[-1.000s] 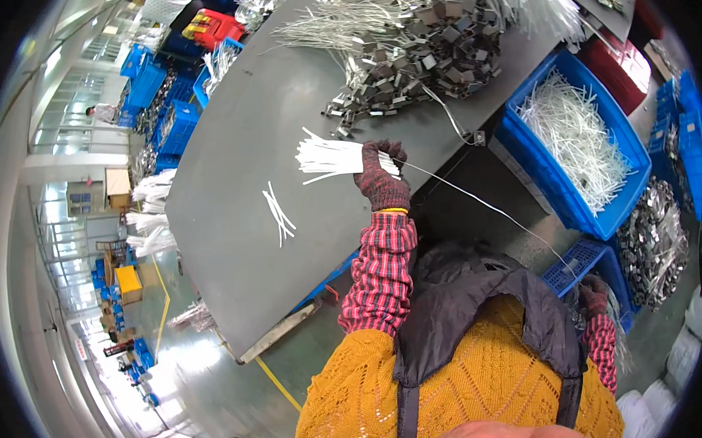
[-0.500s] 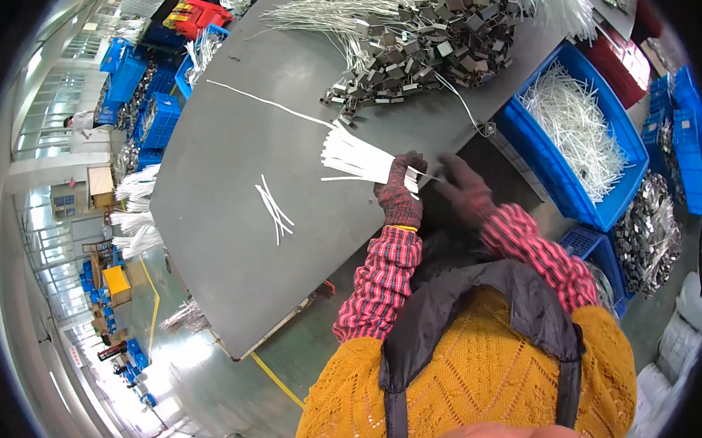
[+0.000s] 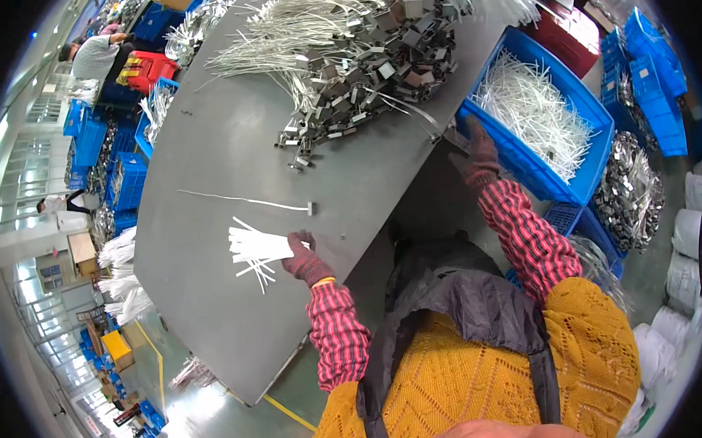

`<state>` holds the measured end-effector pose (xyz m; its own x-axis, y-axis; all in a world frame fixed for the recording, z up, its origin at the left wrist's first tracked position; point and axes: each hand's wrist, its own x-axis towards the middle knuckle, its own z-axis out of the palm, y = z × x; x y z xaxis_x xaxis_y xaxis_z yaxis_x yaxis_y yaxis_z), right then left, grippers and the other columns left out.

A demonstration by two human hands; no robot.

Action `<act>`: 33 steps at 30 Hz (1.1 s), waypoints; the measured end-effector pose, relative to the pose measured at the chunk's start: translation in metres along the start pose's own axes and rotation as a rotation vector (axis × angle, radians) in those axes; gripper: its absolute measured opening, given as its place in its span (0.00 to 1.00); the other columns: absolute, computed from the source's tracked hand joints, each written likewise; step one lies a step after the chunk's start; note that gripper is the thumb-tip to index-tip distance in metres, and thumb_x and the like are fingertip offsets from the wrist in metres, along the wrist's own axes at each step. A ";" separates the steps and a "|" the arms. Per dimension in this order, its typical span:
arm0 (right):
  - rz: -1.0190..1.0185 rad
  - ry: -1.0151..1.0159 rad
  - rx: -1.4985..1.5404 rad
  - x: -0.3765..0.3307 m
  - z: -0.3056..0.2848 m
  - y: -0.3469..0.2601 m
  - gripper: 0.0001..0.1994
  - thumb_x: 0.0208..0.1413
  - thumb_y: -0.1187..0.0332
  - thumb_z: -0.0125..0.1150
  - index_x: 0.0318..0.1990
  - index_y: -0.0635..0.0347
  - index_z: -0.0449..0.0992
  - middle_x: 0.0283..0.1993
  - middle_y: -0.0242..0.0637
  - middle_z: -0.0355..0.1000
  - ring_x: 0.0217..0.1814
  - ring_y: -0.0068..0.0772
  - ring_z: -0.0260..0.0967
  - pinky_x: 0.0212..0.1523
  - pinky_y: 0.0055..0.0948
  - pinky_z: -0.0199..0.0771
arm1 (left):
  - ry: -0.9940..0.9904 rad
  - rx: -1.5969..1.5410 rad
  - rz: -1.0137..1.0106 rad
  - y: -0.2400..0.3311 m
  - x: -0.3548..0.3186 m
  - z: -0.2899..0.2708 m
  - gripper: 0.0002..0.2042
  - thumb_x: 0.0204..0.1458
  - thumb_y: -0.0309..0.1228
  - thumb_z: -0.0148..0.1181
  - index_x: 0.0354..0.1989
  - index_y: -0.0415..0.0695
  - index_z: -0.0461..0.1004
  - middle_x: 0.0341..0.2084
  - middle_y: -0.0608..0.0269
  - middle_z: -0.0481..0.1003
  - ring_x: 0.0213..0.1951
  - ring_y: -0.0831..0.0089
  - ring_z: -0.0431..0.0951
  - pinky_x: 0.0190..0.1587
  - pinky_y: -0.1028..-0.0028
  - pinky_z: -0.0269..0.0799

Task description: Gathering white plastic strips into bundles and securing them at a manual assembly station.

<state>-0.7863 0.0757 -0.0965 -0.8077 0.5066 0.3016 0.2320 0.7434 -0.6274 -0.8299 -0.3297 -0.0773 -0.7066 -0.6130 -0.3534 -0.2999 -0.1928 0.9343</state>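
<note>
My left hand (image 3: pixel 306 260), in a dark red knit glove, is closed round one end of a bundle of flat white strips (image 3: pixel 260 246) low over the grey table. The strips fan out leftward, and a few loose white strips (image 3: pixel 256 274) stick out beneath them. Beyond the bundle lies a single white wire (image 3: pixel 246 199) with a small metal piece (image 3: pixel 311 209) at its right end. Off the table's right edge, my gloved right hand (image 3: pixel 481 153) is beside the near wall of a blue bin (image 3: pixel 526 165), fingers stretched out, with nothing visible in it.
A big heap of metal pieces (image 3: pixel 389 56) with white wires (image 3: pixel 284 36) covers the table's (image 3: pixel 213 150) far side. White strips (image 3: pixel 532 109) fill the blue bin. More blue crates (image 3: pixel 658 91) stand at right. Two people are at the far left, one bent over near a red container (image 3: pixel 147 71).
My left hand has carried the bundle leftward and nearer, onto the loose strips. My right hand has left its side and moved to the blue bin. The view has shifted too.
</note>
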 end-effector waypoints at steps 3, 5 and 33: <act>0.096 -0.061 0.495 0.015 0.047 0.014 0.37 0.44 0.70 0.73 0.64 0.53 0.64 0.63 0.48 0.66 0.68 0.50 0.61 0.68 0.41 0.62 | -0.103 -0.172 -0.135 0.021 -0.040 0.016 0.11 0.55 0.30 0.58 0.42 0.35 0.71 0.32 0.57 0.76 0.32 0.65 0.79 0.33 0.66 0.78; 0.150 -0.197 0.333 0.016 0.058 0.023 0.31 0.52 0.68 0.66 0.65 0.53 0.64 0.65 0.45 0.65 0.68 0.46 0.61 0.67 0.37 0.61 | -0.201 -0.202 -0.164 0.020 -0.059 0.024 0.12 0.55 0.31 0.58 0.43 0.36 0.71 0.34 0.56 0.76 0.34 0.63 0.79 0.34 0.64 0.78; 0.951 -0.590 0.485 -0.220 -0.281 0.137 0.10 0.48 0.66 0.63 0.33 0.62 0.74 0.25 0.32 0.67 0.26 0.25 0.66 0.23 0.29 0.67 | -0.234 -0.342 -0.431 -0.016 -0.205 0.226 0.06 0.52 0.27 0.55 0.29 0.41 0.65 0.18 0.62 0.68 0.13 0.73 0.63 0.13 0.74 0.56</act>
<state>-0.4245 0.1890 -0.0471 -0.5776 0.3905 -0.7169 0.7403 -0.1197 -0.6616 -0.8246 -0.0278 -0.0309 -0.7012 -0.2476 -0.6686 -0.3944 -0.6464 0.6531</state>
